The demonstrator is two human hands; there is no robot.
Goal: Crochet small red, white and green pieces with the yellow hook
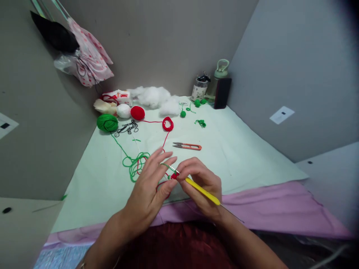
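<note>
A small red and green crochet piece (174,175) sits between my two hands. My left hand (153,183) pinches its left side between thumb and fingers, with green yarn (165,164) running over a finger. In my right hand (200,181) is a crochet hook (203,191) with a yellow handle; its metal tip points left into the piece. Fingers partly hide the stitches. Loose green yarn (136,168) lies in loops left of my hands, with some red strands among it. A red strand leads back to a small red yarn coil (168,124).
Orange-handled thread snips (187,146) lie beyond my hands. Green (107,123) and red (137,113) yarn balls, black cord (127,128) and white stuffing (154,98) are at the back left. A bottle (221,69), phone (222,93) and pen cup (199,89) stand at the back right.
</note>
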